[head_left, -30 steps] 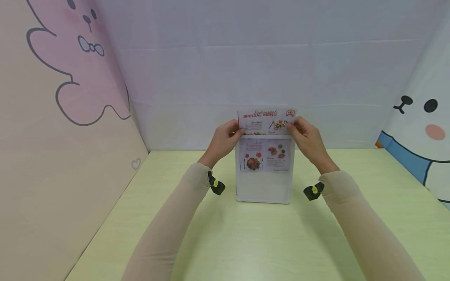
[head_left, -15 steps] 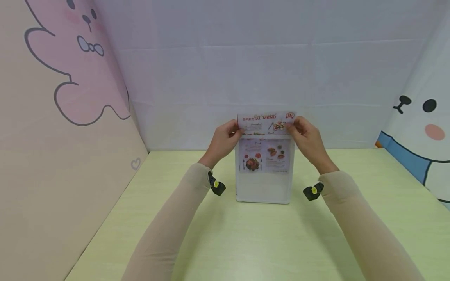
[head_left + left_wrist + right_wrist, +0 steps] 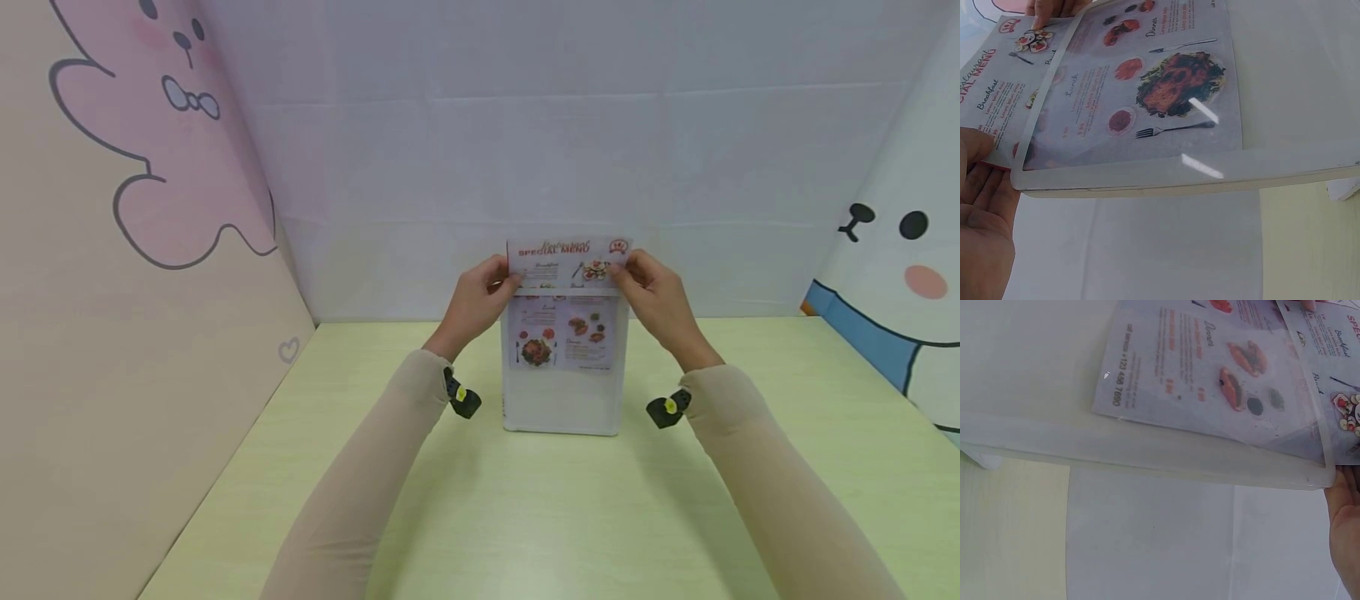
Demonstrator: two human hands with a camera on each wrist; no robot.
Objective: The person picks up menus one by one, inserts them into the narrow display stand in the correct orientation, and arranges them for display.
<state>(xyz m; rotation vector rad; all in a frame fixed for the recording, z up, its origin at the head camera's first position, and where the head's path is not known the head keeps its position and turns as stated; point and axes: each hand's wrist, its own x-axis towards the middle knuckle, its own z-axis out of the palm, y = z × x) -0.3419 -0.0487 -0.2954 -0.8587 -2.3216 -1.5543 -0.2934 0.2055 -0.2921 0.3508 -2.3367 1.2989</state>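
In the centre of the head view, a white rectangular paper menu with red lettering and food photos, tucked partway behind the clear front of a white rectangular plastic stand. Pinched between narrowed fingers and thumbs at both side edges, by the left hand and the right hand, probably to keep level. Beneath the stand, a pale yellow-green table; behind, across upper frame, creased white cloth.

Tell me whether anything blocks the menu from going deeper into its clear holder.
Nothing visible stands below the menu inside the holder. The left grip and right grip pinch the menu's sides above the rim, perhaps limiting its descent.
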